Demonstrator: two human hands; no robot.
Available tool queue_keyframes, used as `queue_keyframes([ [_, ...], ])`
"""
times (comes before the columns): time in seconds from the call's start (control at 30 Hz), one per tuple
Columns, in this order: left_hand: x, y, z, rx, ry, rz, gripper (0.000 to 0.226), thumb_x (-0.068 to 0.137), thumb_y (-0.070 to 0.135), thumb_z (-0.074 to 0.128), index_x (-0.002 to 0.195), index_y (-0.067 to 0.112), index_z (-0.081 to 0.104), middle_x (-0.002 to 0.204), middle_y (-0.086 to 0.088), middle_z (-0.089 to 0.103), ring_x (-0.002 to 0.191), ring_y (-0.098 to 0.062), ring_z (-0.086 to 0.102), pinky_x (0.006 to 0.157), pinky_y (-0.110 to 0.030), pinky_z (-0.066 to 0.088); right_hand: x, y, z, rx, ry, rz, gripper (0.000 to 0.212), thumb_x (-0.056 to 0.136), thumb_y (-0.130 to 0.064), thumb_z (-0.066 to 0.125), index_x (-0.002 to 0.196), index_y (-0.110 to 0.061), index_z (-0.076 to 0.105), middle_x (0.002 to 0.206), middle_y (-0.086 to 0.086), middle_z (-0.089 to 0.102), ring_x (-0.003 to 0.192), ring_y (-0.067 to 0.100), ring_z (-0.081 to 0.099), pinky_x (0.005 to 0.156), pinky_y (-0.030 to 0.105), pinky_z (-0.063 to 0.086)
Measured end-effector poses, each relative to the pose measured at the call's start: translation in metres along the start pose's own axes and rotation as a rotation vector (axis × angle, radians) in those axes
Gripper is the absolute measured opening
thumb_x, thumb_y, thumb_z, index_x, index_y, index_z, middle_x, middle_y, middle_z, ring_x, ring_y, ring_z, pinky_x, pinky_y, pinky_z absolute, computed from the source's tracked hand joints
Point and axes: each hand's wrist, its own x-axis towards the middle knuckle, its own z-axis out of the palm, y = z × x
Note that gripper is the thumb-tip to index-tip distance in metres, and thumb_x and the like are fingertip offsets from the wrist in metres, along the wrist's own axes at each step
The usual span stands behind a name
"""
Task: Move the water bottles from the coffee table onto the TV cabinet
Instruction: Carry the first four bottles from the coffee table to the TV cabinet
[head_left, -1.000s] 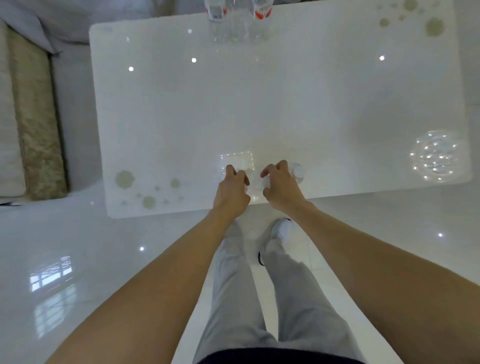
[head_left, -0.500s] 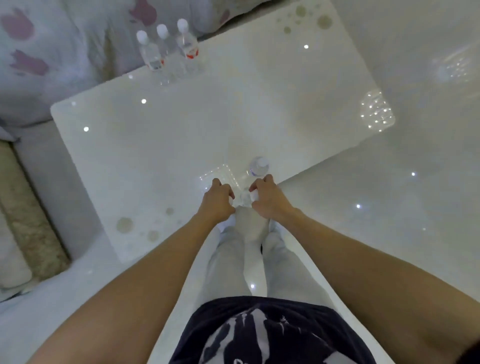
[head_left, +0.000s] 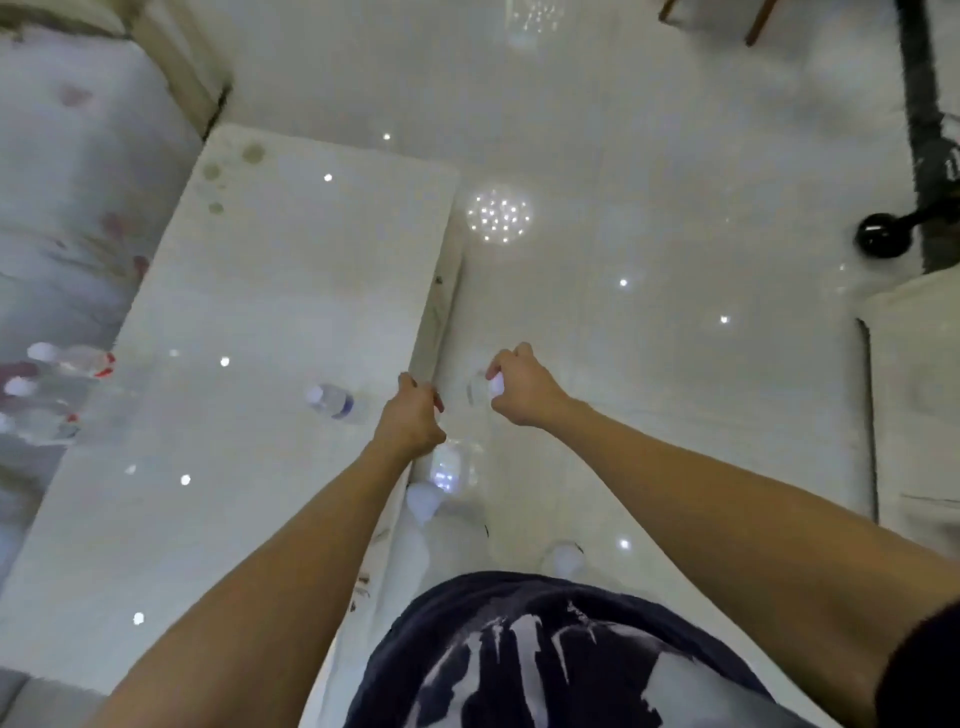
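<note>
- Closest in is my dark navy t-shirt with the white print (head_left: 545, 660), then both bare forearms reaching out ahead of me.
- My left hand (head_left: 410, 421) is curled into a fist around something right at the edge of the glossy white rectangular coffee table (head_left: 249, 322). There's a clear glassy shape with a pale cap (head_left: 436, 483) hanging just under that fist, and I'd guess it's a bottle I'm carrying, but it's too blurry to swear to.
- My right hand (head_left: 522, 387) is out over the shiny white tiled floor (head_left: 649, 234), fingers closed around the white cap and neck of a clear plastic water bottle (head_left: 480, 387) that dangles below it.
- One small clear bottle with a blue label (head_left: 332, 401) sits on the table just left of my left hand.
- Further off, at the table's left edge, a blurry bunch of clear bottles with white caps and red labels (head_left: 62, 374) is waiting too.
- So I reckon I'm in the carry step: bottles picked up, turned away from the table. The job is clearly not near done.
- Next move calls for walking over to the TV cabinet. The pale unit at far right (head_left: 914, 374) might be it, can't tell. Then it's setting these down upright without knocking anything, and coming back for the rest.
</note>
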Motion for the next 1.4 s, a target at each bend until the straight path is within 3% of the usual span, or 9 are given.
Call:
queue_keyframes([
  [0.2,0.021,0.177,0.033,0.18,0.017,0.25,0.031,0.074,0.014,0.073,0.103,0.013,0.059,0.121,-0.012,0.046,0.093,-0.034,0.062,0.089,-0.04,0.053,-0.061,0.127,-0.096,0.162,0.238,0.134,0.03,0.079,-0.012,0.066,0.108,-0.013,0.056,0.121,0.012,0.041,0.095,0.031,0.058,0.084,0.033,0.05],
  [0.33,0.023,0.303,0.059,0.243,0.003,0.401,0.034,0.073,0.016,0.075,0.102,0.014,0.058,0.118,-0.012,0.044,0.089,-0.035,0.061,0.083,-0.039,0.054,-0.101,0.213,-0.158,0.203,0.363,0.276,0.031,0.079,-0.013,0.068,0.108,-0.014,0.057,0.121,0.01,0.042,0.085,0.023,0.054,0.079,0.029,0.05],
  [0.53,0.035,0.461,0.087,0.268,-0.053,0.636,0.032,0.073,0.015,0.073,0.101,0.012,0.057,0.114,-0.01,0.045,0.077,-0.028,0.054,0.071,-0.032,0.048,-0.145,0.331,-0.232,0.241,0.467,0.485,0.031,0.08,-0.01,0.066,0.11,-0.013,0.056,0.125,0.012,0.039,0.097,0.033,0.059,0.088,0.035,0.051],
  [0.73,0.081,0.61,0.122,0.418,-0.243,0.842,0.034,0.073,0.018,0.072,0.104,0.011,0.06,0.118,-0.012,0.046,0.097,-0.033,0.059,0.084,-0.034,0.048,-0.165,0.442,-0.297,0.363,0.545,0.719,0.034,0.08,-0.012,0.066,0.113,-0.012,0.057,0.127,0.014,0.041,0.104,0.033,0.057,0.09,0.033,0.047],
  [0.87,0.105,0.715,0.144,0.581,-0.362,0.99,0.034,0.073,0.02,0.072,0.103,0.013,0.061,0.119,-0.011,0.046,0.098,-0.031,0.059,0.084,-0.031,0.045,-0.181,0.497,-0.344,0.433,0.569,0.842,0.033,0.078,-0.01,0.065,0.111,-0.01,0.062,0.126,0.016,0.048,0.104,0.031,0.058,0.08,0.028,0.045],
  [0.97,0.112,0.79,0.153,0.636,-0.406,1.087,0.032,0.072,0.019,0.073,0.101,0.014,0.061,0.118,-0.011,0.046,0.098,-0.031,0.059,0.084,-0.032,0.046,-0.197,0.536,-0.378,0.5,0.621,0.932,0.032,0.079,-0.008,0.063,0.11,-0.011,0.062,0.125,0.015,0.045,0.101,0.031,0.058,0.082,0.032,0.05],
  [1.23,0.132,0.948,0.196,0.727,-0.437,1.217,0.036,0.071,0.018,0.073,0.101,0.013,0.056,0.114,-0.01,0.046,0.091,-0.03,0.059,0.079,-0.034,0.047,-0.218,0.656,-0.446,0.639,0.707,1.066,0.03,0.079,-0.014,0.066,0.109,-0.011,0.064,0.125,0.015,0.05,0.106,0.031,0.058,0.083,0.029,0.047],
  [1.4,0.163,1.051,0.248,0.796,-0.451,1.184,0.035,0.072,0.018,0.074,0.102,0.012,0.058,0.112,-0.01,0.046,0.096,-0.03,0.057,0.078,-0.03,0.043,-0.214,0.763,-0.483,0.701,0.69,1.069,0.03,0.079,-0.013,0.067,0.109,-0.011,0.063,0.124,0.015,0.048,0.103,0.031,0.059,0.078,0.029,0.047],
])
